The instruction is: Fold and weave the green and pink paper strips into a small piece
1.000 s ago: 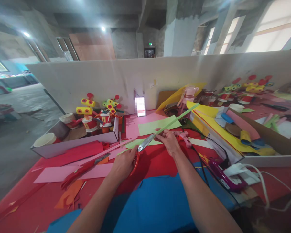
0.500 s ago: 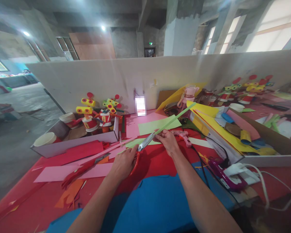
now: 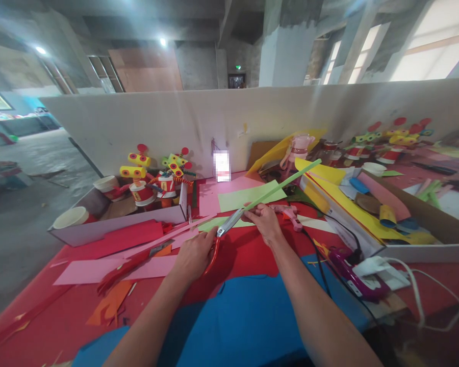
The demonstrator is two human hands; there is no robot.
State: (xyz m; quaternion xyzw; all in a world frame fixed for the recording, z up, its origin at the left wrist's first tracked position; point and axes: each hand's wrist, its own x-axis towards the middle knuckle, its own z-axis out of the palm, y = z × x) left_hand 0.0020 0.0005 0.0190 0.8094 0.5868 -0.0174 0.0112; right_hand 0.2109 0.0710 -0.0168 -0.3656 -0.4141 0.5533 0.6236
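Note:
My left hand (image 3: 195,253) is closed around the red-orange handles of a pair of scissors (image 3: 230,222), whose metal blades point away and to the right. The blade tips meet the near end of a narrow light-green paper strip (image 3: 290,179). My right hand (image 3: 266,223) pinches that strip close to the blades, and its far end slants up to the right over the yellow sheets. Beneath the strip, a wider light-green paper piece (image 3: 233,199) lies on pink paper (image 3: 208,198). Whether the blades are fully closed is hard to make out.
At the left stands a box (image 3: 118,228) with paper-cup figures (image 3: 142,192) and cups. A pink glue gun (image 3: 294,219) lies right of my right hand. Further right are a box of paper scraps (image 3: 424,252), a purple power strip (image 3: 357,278) and cables. Blue material (image 3: 237,316) spreads in front.
The far end of the green strip has shifted right, reaching further over the yellow sheets. Both hands and the scissors stay almost in place.

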